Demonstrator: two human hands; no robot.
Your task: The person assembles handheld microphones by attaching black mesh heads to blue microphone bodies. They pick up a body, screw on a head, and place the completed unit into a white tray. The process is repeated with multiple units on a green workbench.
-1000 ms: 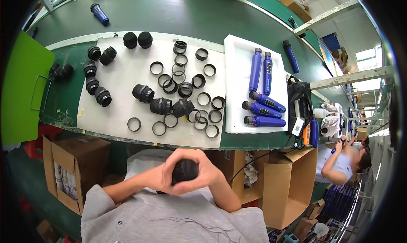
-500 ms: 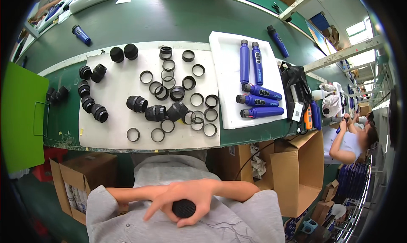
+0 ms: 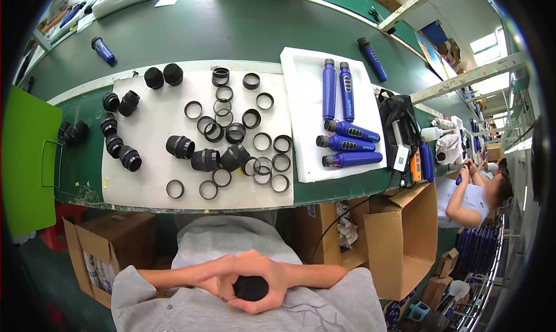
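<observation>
A black mesh microphone head (image 3: 251,288) is held before the grey shirt, encircled by the right hand (image 3: 273,275); the left hand (image 3: 223,279) is brought together with it, its grip partly hidden. Five blue microphone bodies (image 3: 359,159) are carried in a white foam tray (image 3: 304,100) on the bench (image 3: 341,189).

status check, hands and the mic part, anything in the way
Right hand wrapped around a black mesh head, mesh showing. Left hand up against the right, fingers mostly hidden. Loose black rings on the white sheet, apart from both hands.
</observation>
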